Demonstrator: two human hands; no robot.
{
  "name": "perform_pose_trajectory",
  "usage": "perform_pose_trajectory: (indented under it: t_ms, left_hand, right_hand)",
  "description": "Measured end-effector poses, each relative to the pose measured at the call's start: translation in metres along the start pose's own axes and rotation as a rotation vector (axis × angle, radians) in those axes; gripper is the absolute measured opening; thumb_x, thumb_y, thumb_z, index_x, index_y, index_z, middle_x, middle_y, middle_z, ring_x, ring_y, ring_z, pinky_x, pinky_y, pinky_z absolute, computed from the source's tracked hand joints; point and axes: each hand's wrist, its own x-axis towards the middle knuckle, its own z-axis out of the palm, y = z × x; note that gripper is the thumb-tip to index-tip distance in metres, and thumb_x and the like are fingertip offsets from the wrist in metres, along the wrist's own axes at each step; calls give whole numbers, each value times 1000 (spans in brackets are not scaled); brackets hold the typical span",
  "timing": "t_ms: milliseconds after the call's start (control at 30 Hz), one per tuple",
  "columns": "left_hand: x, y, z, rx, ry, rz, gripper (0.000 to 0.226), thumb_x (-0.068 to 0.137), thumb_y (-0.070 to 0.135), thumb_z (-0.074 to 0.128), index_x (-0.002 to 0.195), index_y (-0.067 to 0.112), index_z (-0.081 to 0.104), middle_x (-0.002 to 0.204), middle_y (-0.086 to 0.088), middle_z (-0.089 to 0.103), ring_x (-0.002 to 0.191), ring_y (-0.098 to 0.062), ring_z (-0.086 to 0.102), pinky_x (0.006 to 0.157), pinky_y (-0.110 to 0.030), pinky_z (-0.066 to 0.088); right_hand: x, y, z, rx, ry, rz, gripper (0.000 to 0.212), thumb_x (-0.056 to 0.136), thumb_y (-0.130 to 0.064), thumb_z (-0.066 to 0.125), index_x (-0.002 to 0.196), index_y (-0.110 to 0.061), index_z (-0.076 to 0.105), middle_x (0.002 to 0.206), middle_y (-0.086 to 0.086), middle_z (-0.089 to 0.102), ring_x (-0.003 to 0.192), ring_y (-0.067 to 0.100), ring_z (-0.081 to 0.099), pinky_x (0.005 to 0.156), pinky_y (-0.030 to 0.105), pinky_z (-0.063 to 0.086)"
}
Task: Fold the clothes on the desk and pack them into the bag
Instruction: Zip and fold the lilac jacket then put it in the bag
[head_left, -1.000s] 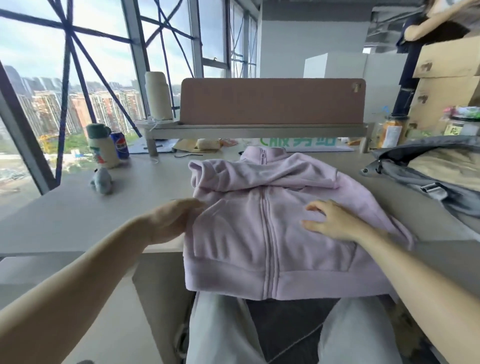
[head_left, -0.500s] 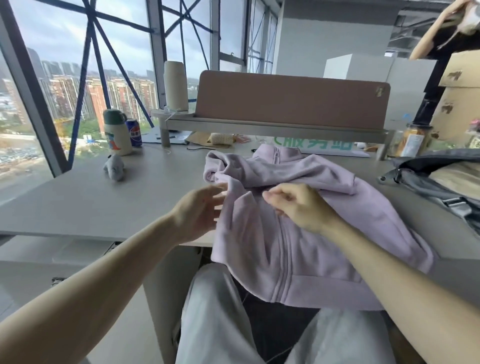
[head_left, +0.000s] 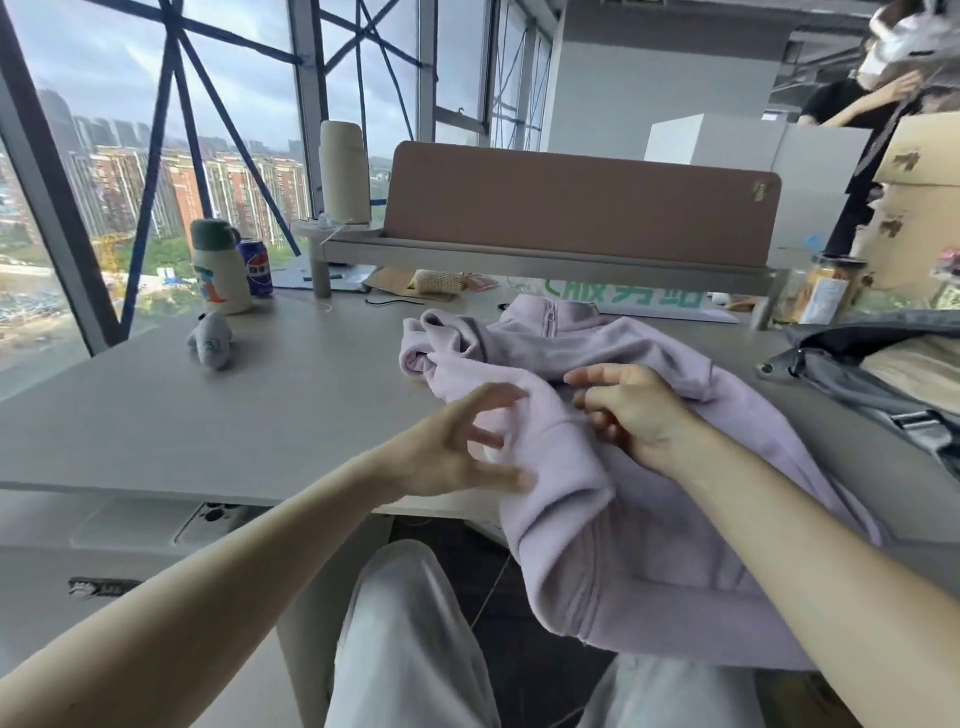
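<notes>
A lilac zip-up fleece jacket (head_left: 649, 519) lies on the desk (head_left: 208, 431), its hem hanging over the front edge above my lap. Its left side is lifted and folded inward over the zip. My right hand (head_left: 631, 415) pinches the fabric at that raised fold near the jacket's middle. My left hand (head_left: 462, 447) is beside the jacket's left edge with its fingers spread and blurred, touching the cloth without a clear grip. A grey bag (head_left: 852, 379) sits open at the desk's right end, with beige cloth inside.
A grey plush toy (head_left: 212, 340), a cream flask (head_left: 218, 267) and a blue can (head_left: 255, 267) stand at the left rear. A shelf riser with a brown divider panel (head_left: 582, 200) runs along the back. Cardboard boxes (head_left: 914, 208) and another person are at far right.
The jacket lay flat under both palms; its left side is now lifted and folded toward the zip. My right hand moved left and took hold of the fabric. My left hand opened.
</notes>
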Motion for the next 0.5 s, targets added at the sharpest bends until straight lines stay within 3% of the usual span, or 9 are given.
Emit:
perform_pose_trajectory:
  t_ms: [67,100,200,267,333,400,467,500]
  left_hand:
    - [-9,2,5,33,-76,-21,102,61,53,89,145,37,35,145,21,39,128,-9,52,95,-36,56]
    - [-12,5,6,61,-83,-28,105,63,48,91,147,36,30,146,21,36,130,-8,49,97,-33,55]
    - [-19,10,10,251,-88,-58,126,61,41,94,156,32,11,146,17,33,134,-4,40,104,-26,47]
    - [-23,8,15,435,-63,3,128,65,39,92,159,25,7,152,9,36,134,-6,40,102,-20,39]
    - [-29,6,17,500,29,117,95,75,20,81,155,20,29,134,0,60,113,-17,55,86,-20,42]
    - [-34,4,12,490,184,187,58,70,8,67,127,18,60,94,-1,73,78,-28,58,69,-35,49]
    - [-43,3,3,500,358,202,39,65,9,60,103,14,64,73,-1,70,63,-32,55,59,-45,49]
    - [-48,2,-4,508,440,217,40,65,10,56,104,14,64,70,-1,70,61,-32,58,57,-44,49]
  right_hand:
    - [4,1,-4,109,7,21,29,89,16,43,94,-5,62,73,9,56,42,7,41,38,15,30]
    - [4,0,-3,109,-20,22,29,89,15,43,95,-6,63,72,8,57,42,7,44,39,15,34]
    - [0,5,9,23,-171,31,24,91,8,49,96,-10,65,72,5,65,54,13,59,52,22,49]
    - [0,15,15,-81,-189,-13,20,93,3,52,93,-12,67,73,3,68,62,16,62,60,26,49]
    - [4,28,15,-248,-125,-158,22,92,3,56,90,-16,68,79,1,69,71,16,62,65,26,49]
    - [10,39,11,-477,-91,-318,21,90,-3,62,96,-22,68,92,-2,72,85,12,65,80,30,54]
    - [12,49,7,-702,-144,-330,25,93,-21,65,117,-25,64,115,-5,68,108,10,63,99,29,48]
    - [12,52,3,-846,-183,-311,36,95,-31,63,130,-27,57,130,-5,61,121,10,56,106,27,41]
